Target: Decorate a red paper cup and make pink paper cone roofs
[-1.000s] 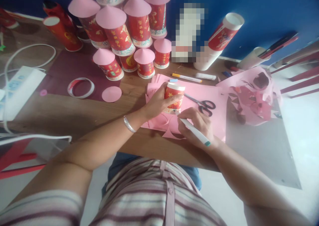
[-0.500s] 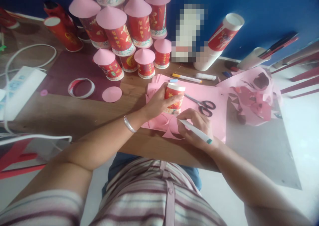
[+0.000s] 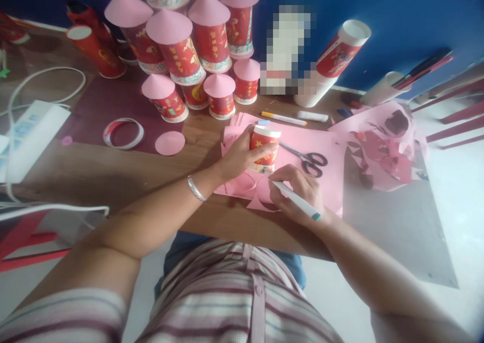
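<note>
Head view: left hand (image 3: 241, 154) curls round a red cup (image 3: 265, 137), right hand (image 3: 301, 186) pinches a white marker (image 3: 295, 199).

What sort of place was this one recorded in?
Likely a craft workspace, though home or classroom is unclear: scissors lie on pink paper, red cups carry pink cone tops, and the right hand holds a marker.

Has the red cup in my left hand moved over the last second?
No, not visibly: the red cup in your left hand keeps the same place beside the scissors, with no clear shift in any direction.
</note>
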The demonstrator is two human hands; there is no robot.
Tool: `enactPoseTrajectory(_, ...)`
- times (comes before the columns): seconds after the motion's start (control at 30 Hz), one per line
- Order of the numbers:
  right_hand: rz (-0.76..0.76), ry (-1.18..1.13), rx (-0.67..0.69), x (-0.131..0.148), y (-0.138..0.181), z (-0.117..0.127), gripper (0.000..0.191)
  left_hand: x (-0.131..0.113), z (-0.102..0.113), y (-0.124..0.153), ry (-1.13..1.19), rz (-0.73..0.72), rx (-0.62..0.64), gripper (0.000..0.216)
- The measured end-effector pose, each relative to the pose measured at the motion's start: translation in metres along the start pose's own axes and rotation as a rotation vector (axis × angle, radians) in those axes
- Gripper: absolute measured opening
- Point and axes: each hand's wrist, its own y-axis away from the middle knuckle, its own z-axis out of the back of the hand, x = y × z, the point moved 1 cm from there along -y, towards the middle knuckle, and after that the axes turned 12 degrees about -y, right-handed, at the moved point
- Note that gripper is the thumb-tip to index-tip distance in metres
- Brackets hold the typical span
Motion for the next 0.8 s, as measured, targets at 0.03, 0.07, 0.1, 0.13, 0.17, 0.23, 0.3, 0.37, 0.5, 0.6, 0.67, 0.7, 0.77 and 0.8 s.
enactPoseTrajectory(0.03,0.000,0.010,-0.007,-0.0001,0.0000,0.0000,0.020,-0.0001,0.0000,0.0001,-0.002,0.004,-0.003,0.056)
enactPoseTrajectory(0.07,-0.001,0.018,-0.013,-0.0001,0.0001,0.0001,0.020,-0.0004,0.0000,0.0002,-0.003,0.010,-0.005,0.056)
enactPoseTrajectory(0.1,-0.002,0.024,-0.016,-0.0001,0.0001,0.0003,0.020,-0.0007,-0.0001,0.0004,-0.003,0.015,-0.007,0.057)
enactPoseTrajectory(0.13,-0.003,0.029,-0.019,-0.0001,0.0002,0.0005,0.019,-0.0010,-0.0002,0.0005,-0.003,0.016,-0.008,0.057)
enactPoseTrajectory(0.17,-0.005,0.034,-0.021,0.0000,0.0001,0.0008,0.019,-0.0013,-0.0003,0.0007,-0.003,0.014,-0.008,0.058)
enactPoseTrajectory(0.23,-0.013,0.044,-0.017,0.0004,-0.0002,0.0014,0.019,-0.0015,-0.0004,0.0007,-0.001,0.010,-0.006,0.059)
enactPoseTrajectory(0.3,-0.018,0.048,-0.009,0.0011,-0.0010,0.0022,0.020,-0.0011,-0.0004,0.0005,0.002,0.008,-0.004,0.060)
enactPoseTrajectory(0.37,-0.016,0.049,-0.001,0.0020,-0.0018,0.0029,0.021,-0.0004,-0.0003,0.0001,0.012,0.003,-0.001,0.060)
enactPoseTrajectory(0.5,-0.016,0.068,0.005,0.0034,-0.0029,0.0039,0.021,0.0007,-0.0003,-0.0005,0.026,-0.002,0.008,0.060)
enactPoseTrajectory(0.6,-0.012,0.049,0.014,0.0037,-0.0029,0.0044,0.019,0.0008,-0.0005,-0.0007,0.026,-0.003,0.008,0.059)
enactPoseTrajectory(0.67,-0.020,0.042,0.021,0.0035,-0.0027,0.0046,0.018,0.0007,-0.0007,-0.0008,0.029,-0.001,0.005,0.059)
enactPoseTrajectory(0.7,-0.022,0.040,0.023,0.0035,-0.0027,0.0046,0.018,0.0007,-0.0007,-0.0008,0.030,0.001,0.005,0.059)
enactPoseTrajectory(0.77,-0.021,0.036,0.025,0.0035,-0.0028,0.0048,0.017,0.0007,-0.0008,-0.0008,0.035,0.001,0.005,0.059)
enactPoseTrajectory(0.8,-0.018,0.033,0.022,0.0036,-0.0028,0.0050,0.017,0.0007,-0.0008,-0.0008,0.039,-0.002,0.005,0.060)
